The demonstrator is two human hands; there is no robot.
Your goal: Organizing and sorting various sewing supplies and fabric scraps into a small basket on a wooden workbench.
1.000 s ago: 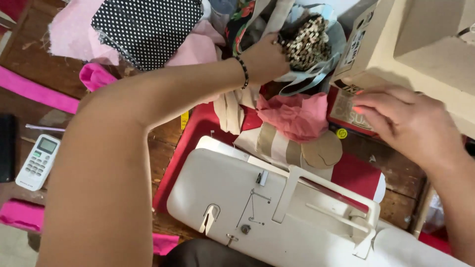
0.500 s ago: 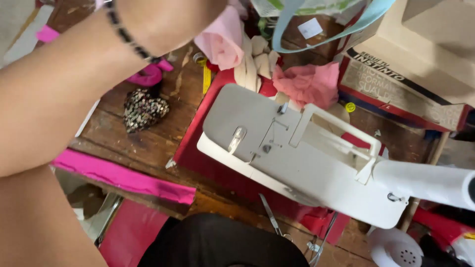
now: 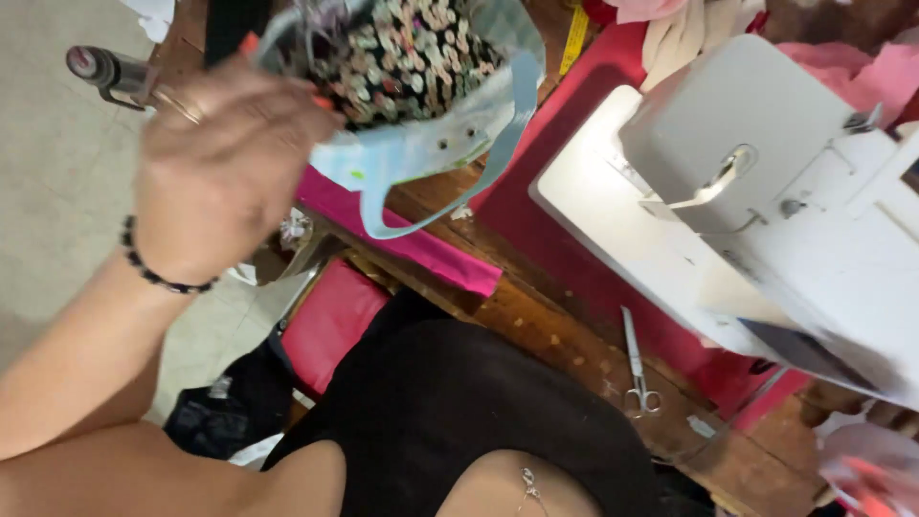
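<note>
The leopard-print fabric piece (image 3: pixel 407 57) with its pale blue straps (image 3: pixel 450 144) hangs in the air, up and left of the white sewing machine (image 3: pixel 747 191). The left hand (image 3: pixel 215 163) clutches it, fingers closed on its left edge, so the bundle extends rightward from the grip with a strap loop dangling toward the wooden table (image 3: pixel 536 325). The right hand is out of view; small scissors (image 3: pixel 637 369) lie on the table near the machine.

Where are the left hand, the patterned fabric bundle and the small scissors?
left hand (image 3: pixel 215 177), head view, back of hand.
patterned fabric bundle (image 3: pixel 416 57), head view, speckled cloth.
small scissors (image 3: pixel 637 369), head view, blades.
</note>
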